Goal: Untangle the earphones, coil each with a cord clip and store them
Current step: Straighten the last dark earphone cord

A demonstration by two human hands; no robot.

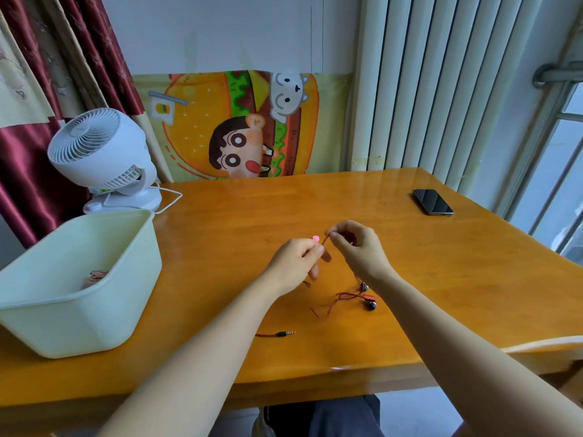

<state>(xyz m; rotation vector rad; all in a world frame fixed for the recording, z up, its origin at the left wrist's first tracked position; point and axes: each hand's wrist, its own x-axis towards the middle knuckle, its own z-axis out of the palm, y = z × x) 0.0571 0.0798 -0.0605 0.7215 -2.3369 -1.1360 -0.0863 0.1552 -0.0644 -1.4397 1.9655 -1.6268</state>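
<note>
In the head view we see the left hand pinching a pink cord clip and the right hand pinching the red earphone cord beside it, above the wooden table. We see earbuds and jack plug lying on the table; a pale green tub stands left with something coiled inside.

No readable text, apparently, anywhere

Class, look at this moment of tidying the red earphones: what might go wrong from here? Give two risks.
1. Both hands, left and right, pinch the cord near the pink clip, while the rest lies in a loose tangle. Pulling up may tighten it into a knot.
2. The plug lies near the table's front edge. A tug might drag it off, or whip the earbuds about.
</note>
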